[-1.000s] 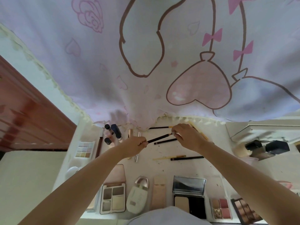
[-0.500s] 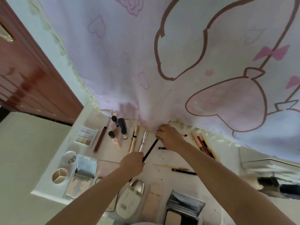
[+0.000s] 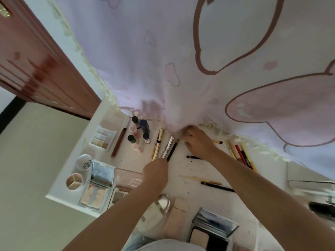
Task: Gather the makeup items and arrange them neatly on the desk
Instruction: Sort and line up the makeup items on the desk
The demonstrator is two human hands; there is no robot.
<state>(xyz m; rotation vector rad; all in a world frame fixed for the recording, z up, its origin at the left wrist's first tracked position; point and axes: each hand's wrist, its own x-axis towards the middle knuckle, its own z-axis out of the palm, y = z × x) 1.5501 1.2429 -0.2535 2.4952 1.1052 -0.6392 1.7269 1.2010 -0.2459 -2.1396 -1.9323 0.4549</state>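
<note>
A black pencil lies slanted on the white desk, right beside a silver tube and a gold tube. My left hand grips the pencil's near end. My right hand rests on the desk just right of the pencil's far tip, fingers loosely bent under the curtain's edge, with a small gap to the tip. Other brushes lie around: one dark brush under my right wrist, a yellow-handled brush and a long black brush nearer me.
Left of the tubes stand small bottles, a blue bottle, a brown pencil and an eyeshadow palette. Compacts and a mirrored compact line the near edge. Coloured pencils lie at right. A pink curtain hangs over the back.
Both hands carried the black pencil left and laid it down beside the silver tube. My right hand has come off its far tip; my left still holds the near end.
</note>
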